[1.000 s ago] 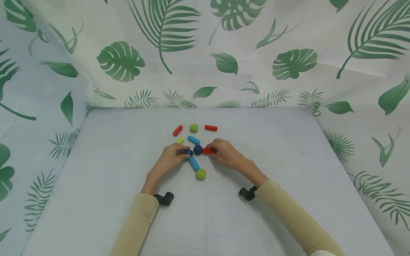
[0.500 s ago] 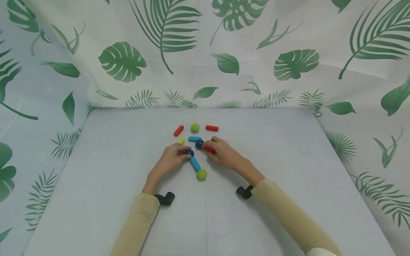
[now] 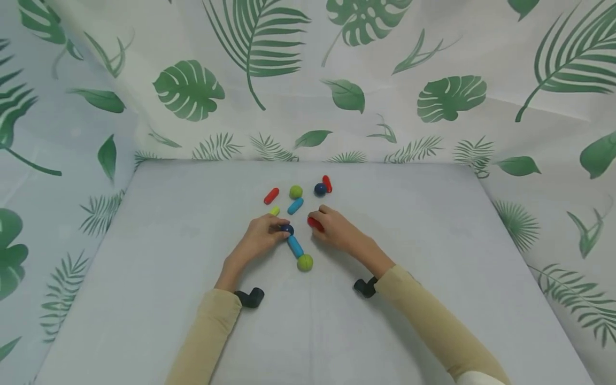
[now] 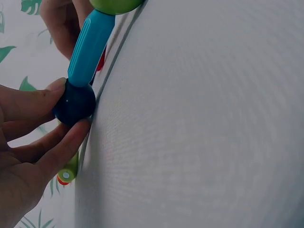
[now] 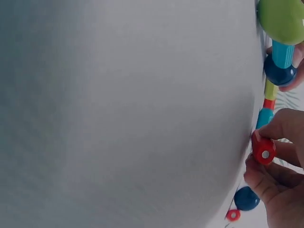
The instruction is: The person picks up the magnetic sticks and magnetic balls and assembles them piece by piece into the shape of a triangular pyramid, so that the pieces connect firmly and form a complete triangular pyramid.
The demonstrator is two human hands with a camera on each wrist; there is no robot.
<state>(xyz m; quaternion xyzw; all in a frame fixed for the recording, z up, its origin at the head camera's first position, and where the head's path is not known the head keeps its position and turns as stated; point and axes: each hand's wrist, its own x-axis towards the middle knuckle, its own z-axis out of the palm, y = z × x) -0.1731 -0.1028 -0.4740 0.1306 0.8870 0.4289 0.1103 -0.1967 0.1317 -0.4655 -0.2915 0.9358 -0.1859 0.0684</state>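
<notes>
My left hand (image 3: 261,235) pinches a dark blue ball (image 4: 75,104) between thumb and fingers. A light blue ribbed rod (image 3: 295,246) joins that ball to a green ball (image 3: 305,262) nearer to me. To the right, my right hand (image 3: 339,230) holds a short red rod (image 5: 263,148) between thumb and fingers; a round silvery spot shows on its end. Beyond the right hand, another dark blue ball (image 3: 320,189) lies against a second red rod (image 3: 328,183). Part of the held red rod is hidden by the fingers.
Behind the hands lie a red rod (image 3: 271,195), a green ball (image 3: 295,192), a light blue rod (image 3: 295,206) and a yellow-green rod (image 3: 275,211) partly behind the left hand. A leaf-patterned cloth (image 3: 289,117) rises at the white table's back edge.
The dark blue ball at the tip of the right hand's red rod has come away and moved back to the rear red rod, which has turned. The loose light blue rod has turned too.
</notes>
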